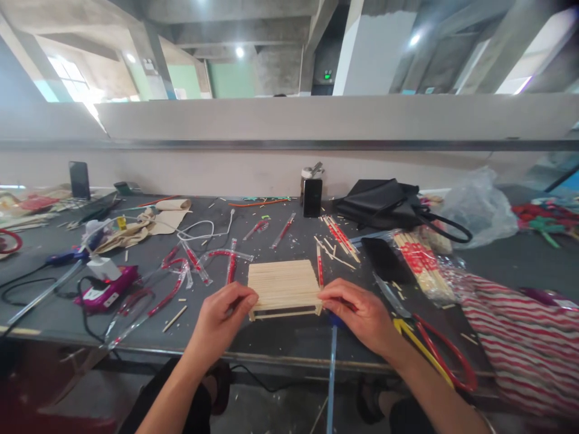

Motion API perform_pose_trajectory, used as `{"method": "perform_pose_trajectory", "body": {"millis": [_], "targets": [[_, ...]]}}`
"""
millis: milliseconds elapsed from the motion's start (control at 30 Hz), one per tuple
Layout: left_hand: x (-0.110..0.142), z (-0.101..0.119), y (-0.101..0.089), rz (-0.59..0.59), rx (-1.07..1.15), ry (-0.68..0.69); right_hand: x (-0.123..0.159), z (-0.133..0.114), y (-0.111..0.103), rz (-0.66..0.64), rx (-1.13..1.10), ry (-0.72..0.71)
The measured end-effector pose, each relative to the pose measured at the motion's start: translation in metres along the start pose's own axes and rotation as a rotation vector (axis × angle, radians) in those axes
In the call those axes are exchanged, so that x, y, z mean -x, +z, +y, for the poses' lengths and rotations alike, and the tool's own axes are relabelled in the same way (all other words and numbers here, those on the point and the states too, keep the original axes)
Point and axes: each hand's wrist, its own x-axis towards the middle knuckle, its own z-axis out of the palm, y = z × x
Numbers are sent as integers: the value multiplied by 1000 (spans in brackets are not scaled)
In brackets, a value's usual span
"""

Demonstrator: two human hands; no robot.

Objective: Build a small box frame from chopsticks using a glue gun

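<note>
"Your left hand (224, 313) and right hand (357, 310) pinch the ribbed, rectangular wooden-stick stand (283, 283) by its near corners."
"It's near your table's (284, 340) front edge, a dark tabletop strip between."

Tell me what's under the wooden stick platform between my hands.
Under the wooden stick platform, a thin crossbar and a sliver of dark tabletop show at the front; the top covers the rest.

There are 3 phones (79, 179) (312, 198) (384, 260), 1 wooden-stick platform (283, 280), 1 black handbag (380, 202) and 1 striped cloth (525, 337).
</note>
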Motion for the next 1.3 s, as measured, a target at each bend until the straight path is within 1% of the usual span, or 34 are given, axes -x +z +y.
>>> {"method": "perform_pose_trajectory", "body": {"millis": [67,167,267,333,400,467,500,567,600,667,700,767,800,900,967,1033,1067,1133,1167,1200,1267,1300], "targets": [[-1,-1,0,33,-15,-25,0,1,-1,-21,24,1],[1,-3,3,98,20,-117,3,3,-2,-98,53,-6],[5,-1,11,120,113,-175,5,3,-2,-182,85,-40],[6,1,18,133,168,-208,5,2,-2,-196,105,-62],[4,4,21,162,172,-206,5,0,-1,-175,112,-67],[0,5,15,215,137,-189,4,0,-2,-108,120,-31],[-2,4,8,247,106,-185,3,1,-3,-54,132,0],[-4,0,-14,305,-1,-205,3,6,-6,86,181,70],[-3,-5,-28,289,-94,-225,3,11,-8,161,211,102],[2,-18,-57,180,-380,-287,4,22,-13,277,257,156],[6,-26,-69,128,-529,-349,4,27,-15,313,269,180],[16,-42,-86,-37,-753,-507,5,37,-19,342,278,221],[21,-50,-91,-103,-826,-521,5,41,-21,345,280,236],[29,-64,-94,-217,-929,-445,7,46,-26,349,294,251],[29,-66,-93,-250,-948,-437,9,48,-29,358,310,263],[24,-64,-95,-249,-957,-446,10,49,-32,373,330,286],[20,-61,-97,-229,-950,-440,10,50,-34,366,343,308],[9,-50,-99,-125,-906,-414,9,51,-34,316,374,357],[3,-43,-98,-45,-847,-402,8,51,-33,278,390,380],[-5,-34,-94,67,-768,-391,7,50,-31,240,406,401],[-22,-14,-79,245,-483,-411,2,48,-26,178,440,430],[-31,-4,-68,305,-293,-408,0,47,-22,154,457,442]]}}
